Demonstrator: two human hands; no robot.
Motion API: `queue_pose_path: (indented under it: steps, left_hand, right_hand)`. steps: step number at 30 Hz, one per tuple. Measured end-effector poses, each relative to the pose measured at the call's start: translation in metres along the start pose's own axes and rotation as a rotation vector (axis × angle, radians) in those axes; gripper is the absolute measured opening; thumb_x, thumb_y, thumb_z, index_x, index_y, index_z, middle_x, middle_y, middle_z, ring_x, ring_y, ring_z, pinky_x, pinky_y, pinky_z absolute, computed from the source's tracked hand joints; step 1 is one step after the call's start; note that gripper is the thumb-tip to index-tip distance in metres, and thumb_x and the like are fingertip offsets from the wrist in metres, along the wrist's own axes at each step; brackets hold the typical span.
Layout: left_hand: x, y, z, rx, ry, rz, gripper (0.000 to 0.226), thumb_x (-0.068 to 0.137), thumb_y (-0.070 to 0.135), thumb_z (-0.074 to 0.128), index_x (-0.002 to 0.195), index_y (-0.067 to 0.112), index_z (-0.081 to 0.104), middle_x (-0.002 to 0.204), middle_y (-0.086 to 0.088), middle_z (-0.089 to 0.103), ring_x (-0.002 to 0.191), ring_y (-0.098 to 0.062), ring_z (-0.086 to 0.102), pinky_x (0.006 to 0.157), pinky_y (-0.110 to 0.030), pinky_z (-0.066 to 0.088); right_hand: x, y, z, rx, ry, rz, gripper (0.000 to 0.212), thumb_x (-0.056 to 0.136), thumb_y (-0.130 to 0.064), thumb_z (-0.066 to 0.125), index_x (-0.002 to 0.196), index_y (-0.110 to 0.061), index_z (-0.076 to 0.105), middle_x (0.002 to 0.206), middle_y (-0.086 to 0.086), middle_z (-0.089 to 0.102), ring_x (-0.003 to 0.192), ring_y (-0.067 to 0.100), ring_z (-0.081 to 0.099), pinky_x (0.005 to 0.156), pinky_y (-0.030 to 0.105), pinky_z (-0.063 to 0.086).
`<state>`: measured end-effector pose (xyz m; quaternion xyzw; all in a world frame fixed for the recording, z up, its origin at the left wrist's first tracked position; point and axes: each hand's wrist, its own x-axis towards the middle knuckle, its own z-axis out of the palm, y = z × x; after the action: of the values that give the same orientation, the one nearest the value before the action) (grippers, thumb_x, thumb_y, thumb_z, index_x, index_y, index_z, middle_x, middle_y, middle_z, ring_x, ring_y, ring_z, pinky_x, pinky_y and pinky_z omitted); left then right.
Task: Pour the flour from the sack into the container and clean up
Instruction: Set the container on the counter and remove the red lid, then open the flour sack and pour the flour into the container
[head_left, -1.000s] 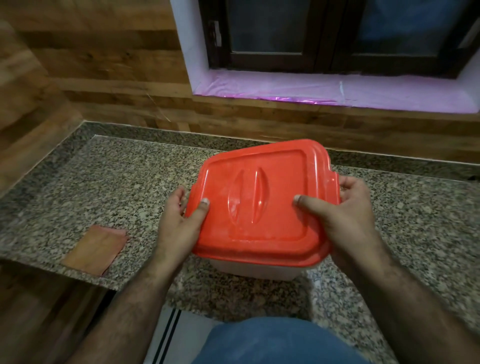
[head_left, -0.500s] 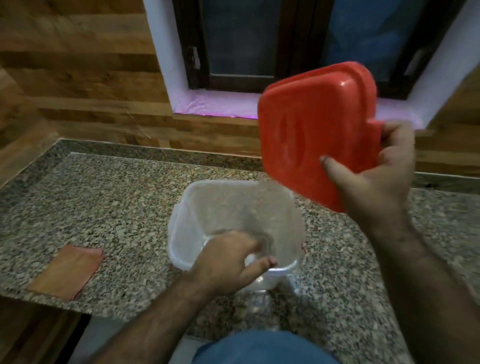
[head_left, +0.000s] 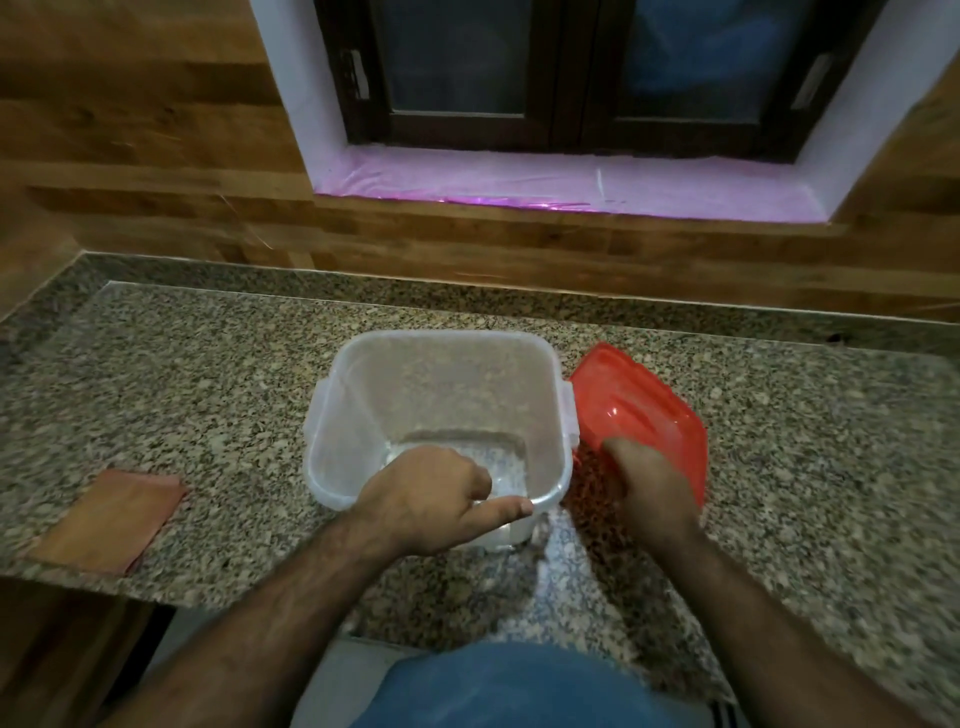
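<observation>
A clear square plastic container stands uncovered on the granite counter, with nothing visible inside. My left hand grips its near rim, fingers inside and thumb along the edge. The red lid leans tilted just right of the container, its lower edge near the counter. My right hand holds the lid's near edge. No flour sack is in view.
A brown folded cloth lies at the counter's front left edge. A wood-panelled wall and a window sill covered in pink film run behind. The counter ends on the left; my blue-clad legs are below.
The lid came off the container, was lifted up to the right, and now has come down beside the container's right side. My left hand shifted from the lid to the container's rim.
</observation>
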<state>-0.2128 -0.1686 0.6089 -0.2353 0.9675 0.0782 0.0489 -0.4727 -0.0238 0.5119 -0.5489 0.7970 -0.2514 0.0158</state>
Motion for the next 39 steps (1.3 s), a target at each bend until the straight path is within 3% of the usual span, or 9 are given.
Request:
queue_pose_path:
  steps: [4,7,11,13,18,22,26,32,39]
  left_hand:
    - [0.001,0.0,0.002,-0.004,0.018,0.012,0.09,0.093,0.091,0.017,0.068,0.014,0.058,0.063,-0.003,0.059,0.059,-0.018,0.056,0.057,-0.038,0.042]
    - [0.002,-0.002,0.004,-0.004,0.033,0.006,0.091,0.091,0.092,0.015,0.068,0.014,0.057,0.064,-0.002,0.06,0.06,-0.017,0.057,0.059,-0.038,0.047]
    - [0.002,-0.002,0.006,-0.015,0.048,-0.014,0.089,0.092,0.092,0.019,0.068,0.015,0.058,0.063,-0.001,0.06,0.059,-0.015,0.057,0.06,-0.037,0.047]
    - [0.002,-0.002,0.007,-0.027,0.055,-0.028,0.089,0.091,0.093,0.02,0.067,0.016,0.057,0.063,0.0,0.059,0.059,-0.014,0.056,0.059,-0.036,0.047]
    - [0.003,-0.002,0.003,-0.113,0.059,-0.044,0.087,0.09,0.094,0.018,0.067,0.02,0.056,0.063,0.002,0.059,0.059,-0.011,0.056,0.056,-0.033,0.04]
    - [-0.001,-0.013,-0.01,-0.364,0.243,-0.083,0.064,0.1,0.074,0.041,0.061,0.024,0.049,0.054,0.006,0.05,0.051,-0.007,0.05,0.051,-0.032,0.038]
    - [-0.018,-0.042,-0.048,-0.343,0.544,-0.169,0.05,0.102,0.052,0.061,0.059,0.028,0.05,0.05,0.01,0.046,0.047,-0.006,0.048,0.048,-0.025,0.036]
    - [-0.065,-0.13,-0.133,-0.204,0.843,-0.376,0.04,0.099,0.046,0.07,0.064,0.03,0.06,0.052,0.016,0.049,0.052,0.009,0.049,0.052,-0.017,0.033]
    - [-0.144,-0.297,-0.269,-0.131,1.061,-0.656,0.026,0.094,0.052,0.073,0.087,0.027,0.076,0.07,0.012,0.069,0.067,-0.003,0.064,0.056,-0.022,0.045]
  right_hand:
    - [-0.021,0.024,0.034,-0.145,-0.274,-0.066,0.016,0.09,-0.023,0.067,0.103,-0.027,0.058,0.093,0.004,0.071,0.089,0.032,0.069,0.072,0.044,0.053]
    - [-0.038,0.039,0.055,-0.19,-0.347,-0.114,0.025,0.087,-0.03,0.07,0.096,-0.03,0.047,0.087,0.003,0.07,0.083,0.034,0.069,0.067,0.043,0.052]
    - [-0.047,0.049,0.062,-0.145,-0.392,-0.113,0.033,0.092,-0.059,0.064,0.095,-0.026,0.059,0.092,0.001,0.071,0.085,0.028,0.067,0.072,0.041,0.05]
    - [-0.045,0.05,0.059,-0.091,-0.347,-0.109,0.041,0.094,-0.065,0.055,0.091,-0.025,0.062,0.086,-0.002,0.069,0.08,0.026,0.065,0.07,0.04,0.048]
    - [-0.001,0.021,0.023,0.3,0.059,0.055,0.046,0.107,-0.046,0.046,0.075,-0.016,0.057,0.067,0.0,0.057,0.065,0.025,0.056,0.06,0.042,0.046]
    - [0.076,-0.031,-0.022,0.503,0.255,0.005,0.049,0.11,-0.04,0.045,0.075,-0.008,0.059,0.066,0.006,0.056,0.064,0.028,0.055,0.058,0.042,0.043]
    - [0.151,-0.104,-0.06,0.519,0.324,-0.215,0.047,0.109,-0.035,0.053,0.07,-0.009,0.056,0.062,0.005,0.052,0.059,0.027,0.051,0.056,0.044,0.042]
    - [0.234,-0.258,-0.075,0.29,0.144,-0.578,0.037,0.102,-0.05,0.057,0.079,-0.021,0.057,0.069,-0.006,0.057,0.069,0.029,0.06,0.059,0.036,0.038]
    - [0.346,-0.482,-0.073,0.227,0.045,-0.701,0.023,0.1,-0.052,0.06,0.092,-0.031,0.056,0.076,-0.012,0.062,0.077,0.02,0.064,0.065,0.036,0.051]
